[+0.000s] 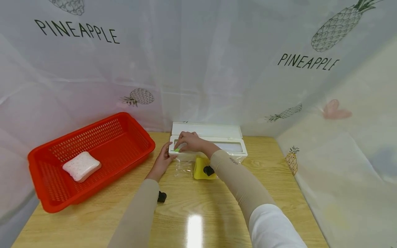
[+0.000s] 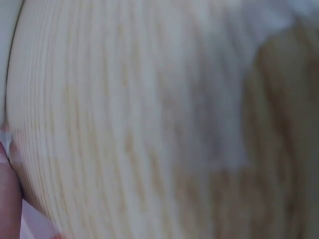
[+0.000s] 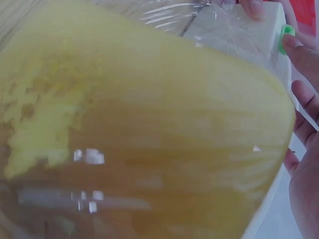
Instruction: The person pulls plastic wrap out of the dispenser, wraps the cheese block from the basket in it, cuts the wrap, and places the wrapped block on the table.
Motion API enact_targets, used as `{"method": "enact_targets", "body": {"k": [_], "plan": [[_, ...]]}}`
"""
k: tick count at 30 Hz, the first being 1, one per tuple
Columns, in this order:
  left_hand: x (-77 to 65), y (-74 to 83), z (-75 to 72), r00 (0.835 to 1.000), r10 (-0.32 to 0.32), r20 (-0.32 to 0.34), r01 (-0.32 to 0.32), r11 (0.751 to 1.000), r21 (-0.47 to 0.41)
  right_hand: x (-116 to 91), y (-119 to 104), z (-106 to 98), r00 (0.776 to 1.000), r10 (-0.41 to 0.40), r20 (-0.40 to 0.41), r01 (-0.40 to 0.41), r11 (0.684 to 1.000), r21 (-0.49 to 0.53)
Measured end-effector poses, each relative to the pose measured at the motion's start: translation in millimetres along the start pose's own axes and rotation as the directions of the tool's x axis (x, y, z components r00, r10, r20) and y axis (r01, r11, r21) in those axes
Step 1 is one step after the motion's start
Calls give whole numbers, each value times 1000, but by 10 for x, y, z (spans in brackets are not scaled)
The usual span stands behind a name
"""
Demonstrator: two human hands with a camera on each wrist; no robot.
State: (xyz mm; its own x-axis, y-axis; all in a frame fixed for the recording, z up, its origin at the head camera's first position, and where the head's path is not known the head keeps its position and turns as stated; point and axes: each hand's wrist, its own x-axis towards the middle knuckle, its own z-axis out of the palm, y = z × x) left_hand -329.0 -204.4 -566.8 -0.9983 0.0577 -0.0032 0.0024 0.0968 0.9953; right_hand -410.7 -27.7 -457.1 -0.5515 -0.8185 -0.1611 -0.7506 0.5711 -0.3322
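A white cling film dispenser [image 1: 206, 131] stands at the back of the table with its lid raised. My left hand [image 1: 162, 160] grips its left end, thumb low at the front and a finger on top. Over the dispenser's left part, my right hand [image 1: 190, 142] holds the small green slide cutter [image 1: 177, 150]. In the right wrist view its thumb presses on the green cutter [image 3: 286, 39]. Clear cling film [image 1: 183, 168] hangs out over the front. Beneath the right forearm lies a yellow rounded slab [image 1: 200, 168], with shiny film over it in the right wrist view.
A red plastic basket [image 1: 121, 165] sits on the left of the wooden table [image 1: 176, 220], with a pinkish-white, thick square slab [image 1: 81, 164] inside. Behind the dispenser hangs a pale curtain [image 1: 198, 69] printed with pineapples. Another curtain side runs along the right edge.
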Motion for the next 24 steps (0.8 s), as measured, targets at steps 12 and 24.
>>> {"method": "enact_targets", "body": {"k": [12,24], "plan": [[48,-126,17,999,32,-30,-30,998,51,-438,298,-49,999,48,8,-48,998,30],[13,-81,15,999,33,-22,-31,996,86,-1236,817,-105,984,176,-11,-175,982,74]]}}
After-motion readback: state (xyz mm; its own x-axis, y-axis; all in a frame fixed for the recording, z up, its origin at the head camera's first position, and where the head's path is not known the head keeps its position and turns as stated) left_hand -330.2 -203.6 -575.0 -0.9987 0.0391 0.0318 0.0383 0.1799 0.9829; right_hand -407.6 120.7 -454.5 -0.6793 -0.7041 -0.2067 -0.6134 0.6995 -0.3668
